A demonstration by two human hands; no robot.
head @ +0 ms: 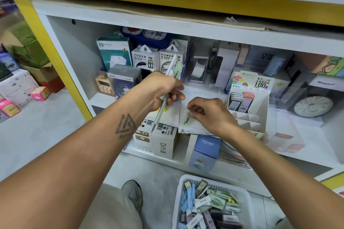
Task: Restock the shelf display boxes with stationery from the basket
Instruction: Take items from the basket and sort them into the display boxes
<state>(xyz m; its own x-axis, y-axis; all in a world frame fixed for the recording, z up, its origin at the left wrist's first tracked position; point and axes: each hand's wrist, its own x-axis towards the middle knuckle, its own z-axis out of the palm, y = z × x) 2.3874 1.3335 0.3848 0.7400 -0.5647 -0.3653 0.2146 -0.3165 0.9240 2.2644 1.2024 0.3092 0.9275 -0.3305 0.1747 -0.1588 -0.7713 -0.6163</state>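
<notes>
The left hand (163, 89) is raised in front of the shelf (204, 87), its fingers curled round a pale green pen (168, 87) that runs slantwise from below the wrist up past the knuckles, the capped end pointing toward the back of the shelf. A small green tag hangs off the pen near its upper end. The right hand (208, 113) is just beside it, lower and nearer the front edge of the shelf, its fingers bent and pinching at a flat white packet (188, 126) that lies on the shelf's front edge; what exactly the fingertips have hold of is hard to tell, since the knuckles hide it.

To the right of that hand stands a stepped display box (249, 109) of pencil-lead cases, its upper row filled and its lower tiers bare. Behind, toward the back of the shelf, are two power bank boxes (158, 61), a tape dispenser and several clocks.

On the floor, below the shelf's front edge, sits a white basket (178, 201) heaped with small stationery packs (210, 204) in green, blue, white and dark colours. A grey shoe (133, 194) shows to its left.
</notes>
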